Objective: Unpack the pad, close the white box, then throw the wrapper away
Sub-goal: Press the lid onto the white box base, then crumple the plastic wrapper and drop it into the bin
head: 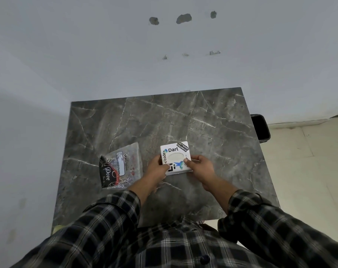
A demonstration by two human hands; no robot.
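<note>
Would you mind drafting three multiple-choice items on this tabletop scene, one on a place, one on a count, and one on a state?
1. Where does the Dove packet lie relative to the white box?
A. On the side of the left hand
B. On the side of the right hand
C. On top of it

2. How many hands touch the white box?
A. None
B. One
C. Two

3. In what state is the white box?
A. Lid lying apart on the table
B. Lid on, held at both sides
C. Tipped on its edge

Answers: 1 A, the packet rests on the marble table beyond the left hand. 2 C, the left hand and the right hand both have a grip on it. 3 B, its stickered top faces up between the hands.
</note>
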